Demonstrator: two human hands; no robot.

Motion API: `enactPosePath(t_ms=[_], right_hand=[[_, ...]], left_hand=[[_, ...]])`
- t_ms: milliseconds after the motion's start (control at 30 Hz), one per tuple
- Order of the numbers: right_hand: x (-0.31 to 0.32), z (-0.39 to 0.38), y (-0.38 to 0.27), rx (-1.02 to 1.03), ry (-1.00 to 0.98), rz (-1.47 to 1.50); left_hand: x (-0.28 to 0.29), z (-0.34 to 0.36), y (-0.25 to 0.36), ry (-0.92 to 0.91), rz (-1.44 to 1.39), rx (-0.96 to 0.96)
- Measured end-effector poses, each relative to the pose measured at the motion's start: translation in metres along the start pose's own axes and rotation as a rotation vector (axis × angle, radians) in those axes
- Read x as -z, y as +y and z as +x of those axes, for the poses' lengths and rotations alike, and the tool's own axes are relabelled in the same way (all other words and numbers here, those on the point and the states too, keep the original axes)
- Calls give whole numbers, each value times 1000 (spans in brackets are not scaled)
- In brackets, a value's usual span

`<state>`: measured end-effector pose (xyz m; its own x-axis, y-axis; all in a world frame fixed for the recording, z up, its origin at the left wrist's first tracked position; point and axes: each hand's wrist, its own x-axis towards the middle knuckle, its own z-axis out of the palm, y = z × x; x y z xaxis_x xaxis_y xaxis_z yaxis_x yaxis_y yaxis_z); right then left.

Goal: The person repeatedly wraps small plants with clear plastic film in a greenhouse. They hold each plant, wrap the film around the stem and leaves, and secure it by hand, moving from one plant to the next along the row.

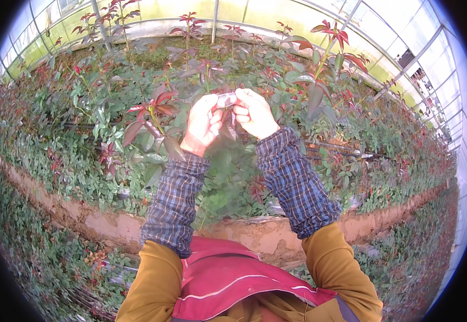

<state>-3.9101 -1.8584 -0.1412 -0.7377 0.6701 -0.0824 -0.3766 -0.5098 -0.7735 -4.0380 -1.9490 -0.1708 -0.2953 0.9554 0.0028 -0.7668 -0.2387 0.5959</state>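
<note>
Both my arms reach forward over a bed of rose plants. My left hand [201, 123] is closed, its thumb and fingertips pinching one end of a small pale piece with a dark pattern [226, 100]. On the other end, my right hand [256, 114] is closed in a similar pinch. The piece spans the short gap between the hands; its exact kind is too small to tell. Just below it hang dark reddish leaves [230, 129]. A rose shoot with red and green leaves [155, 117] stands beside my left hand.
Taller rose shoots [327, 59] rise at the right and far side. A low earthen bed edge [104, 225] runs across in front of my red apron [228, 279]. More plants [51, 252] grow on the near side. Greenhouse walls with metal posts [215, 21] close off the back.
</note>
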Motion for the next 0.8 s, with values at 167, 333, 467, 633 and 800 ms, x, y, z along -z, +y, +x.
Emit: enactPosePath(t_ms=[167, 333, 467, 633, 800], right_hand=[[-5, -2, -1, 29, 43, -54], [-9, -1, -5, 78, 129, -182], [-19, 1, -15, 120, 170, -197], [-19, 9, -15, 115, 203, -222], [-23, 14, -14, 83, 206, -262]], left_hand=[[-4, 8, 0, 7, 51, -13], [-11, 14, 3, 66, 86, -1], [-28, 15, 15, 15, 143, -27], [-23, 22, 20, 55, 158, -25], [-12, 22, 20, 112, 114, 37]])
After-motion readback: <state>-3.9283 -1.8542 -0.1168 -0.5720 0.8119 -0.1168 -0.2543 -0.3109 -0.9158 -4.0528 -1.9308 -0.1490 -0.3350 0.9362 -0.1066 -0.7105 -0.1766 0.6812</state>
